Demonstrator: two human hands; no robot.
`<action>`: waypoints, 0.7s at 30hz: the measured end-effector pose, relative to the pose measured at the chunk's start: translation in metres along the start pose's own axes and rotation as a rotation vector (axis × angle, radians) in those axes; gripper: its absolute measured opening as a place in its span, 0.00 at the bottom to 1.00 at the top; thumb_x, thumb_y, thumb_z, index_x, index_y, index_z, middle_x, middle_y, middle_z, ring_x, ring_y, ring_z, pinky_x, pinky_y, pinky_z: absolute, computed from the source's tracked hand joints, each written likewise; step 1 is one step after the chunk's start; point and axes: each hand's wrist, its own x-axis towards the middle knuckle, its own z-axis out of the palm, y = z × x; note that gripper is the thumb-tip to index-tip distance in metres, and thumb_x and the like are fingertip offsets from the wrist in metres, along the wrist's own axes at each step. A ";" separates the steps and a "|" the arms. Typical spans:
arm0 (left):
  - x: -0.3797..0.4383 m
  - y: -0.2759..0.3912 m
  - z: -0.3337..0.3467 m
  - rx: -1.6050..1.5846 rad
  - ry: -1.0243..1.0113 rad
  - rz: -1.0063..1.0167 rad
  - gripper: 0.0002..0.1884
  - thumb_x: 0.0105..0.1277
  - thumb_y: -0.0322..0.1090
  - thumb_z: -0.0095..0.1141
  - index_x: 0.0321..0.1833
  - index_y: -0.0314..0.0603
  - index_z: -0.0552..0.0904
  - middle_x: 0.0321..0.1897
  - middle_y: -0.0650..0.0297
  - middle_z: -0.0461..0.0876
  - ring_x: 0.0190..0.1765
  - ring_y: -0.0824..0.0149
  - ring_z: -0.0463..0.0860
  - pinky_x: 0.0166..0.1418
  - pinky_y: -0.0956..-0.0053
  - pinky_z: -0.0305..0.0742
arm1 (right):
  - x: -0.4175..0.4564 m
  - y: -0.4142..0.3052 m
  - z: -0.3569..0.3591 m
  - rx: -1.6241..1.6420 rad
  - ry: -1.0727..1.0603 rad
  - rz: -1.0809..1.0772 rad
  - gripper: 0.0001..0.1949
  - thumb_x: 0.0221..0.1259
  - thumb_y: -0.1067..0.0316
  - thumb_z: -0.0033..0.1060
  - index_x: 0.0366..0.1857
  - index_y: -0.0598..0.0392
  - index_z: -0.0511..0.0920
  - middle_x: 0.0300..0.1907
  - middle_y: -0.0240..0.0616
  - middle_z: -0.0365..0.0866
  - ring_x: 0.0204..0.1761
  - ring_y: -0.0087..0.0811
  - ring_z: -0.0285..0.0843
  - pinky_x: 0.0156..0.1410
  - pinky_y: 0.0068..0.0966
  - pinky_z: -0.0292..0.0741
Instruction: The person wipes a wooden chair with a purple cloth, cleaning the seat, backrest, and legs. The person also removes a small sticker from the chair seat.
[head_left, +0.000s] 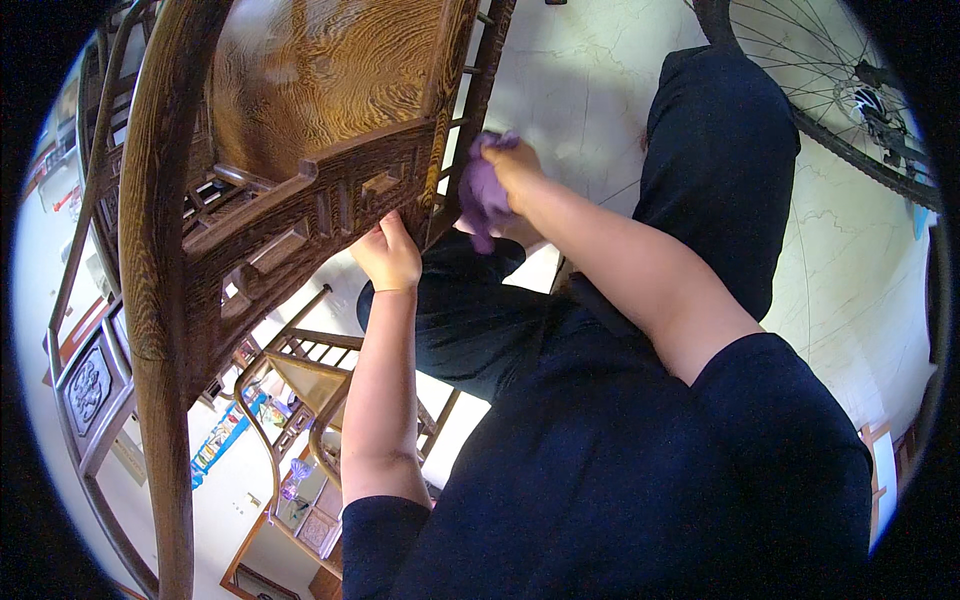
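Note:
A dark wooden armchair (322, 82) with a glossy, strongly grained seat stands before me on my left. My left hand (390, 255) grips the carved side panel (300, 225) at its lower edge, thumb on the face and fingers hidden beneath. In my right hand (517, 172) is a bunched purple cloth (484, 191). The cloth lies beside the chair's slatted edge (461, 127); whether it touches the wood cannot be told. A thick curved wooden rail (161, 285) rises on the left of the view.
A bicycle wheel (847, 97) with a disc rotor stands at the upper right. Pale veined floor tiles (577, 82) spread beyond my bent legs (720, 150). Another wooden chair (307, 382) and a carved wooden panel (90, 386) are at the left.

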 end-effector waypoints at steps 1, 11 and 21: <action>0.001 0.003 -0.001 -0.016 0.000 0.000 0.16 0.68 0.33 0.47 0.36 0.23 0.82 0.31 0.58 0.85 0.37 0.72 0.80 0.45 0.75 0.75 | 0.000 -0.016 -0.003 0.018 0.055 -0.060 0.19 0.61 0.60 0.66 0.52 0.58 0.77 0.49 0.43 0.82 0.46 0.37 0.80 0.49 0.36 0.77; 0.001 -0.004 0.001 0.063 0.022 0.054 0.15 0.68 0.32 0.47 0.38 0.23 0.83 0.33 0.56 0.86 0.39 0.70 0.82 0.48 0.74 0.76 | 0.002 0.016 0.003 -0.265 -0.017 -0.305 0.26 0.57 0.62 0.66 0.60 0.53 0.71 0.52 0.51 0.81 0.55 0.46 0.79 0.60 0.39 0.75; 0.002 -0.004 -0.002 0.075 -0.022 0.033 0.17 0.69 0.34 0.47 0.37 0.23 0.83 0.31 0.55 0.86 0.38 0.71 0.81 0.46 0.74 0.75 | 0.013 -0.017 -0.001 -0.019 0.158 -0.126 0.18 0.60 0.59 0.67 0.50 0.54 0.76 0.47 0.44 0.83 0.48 0.41 0.81 0.54 0.36 0.77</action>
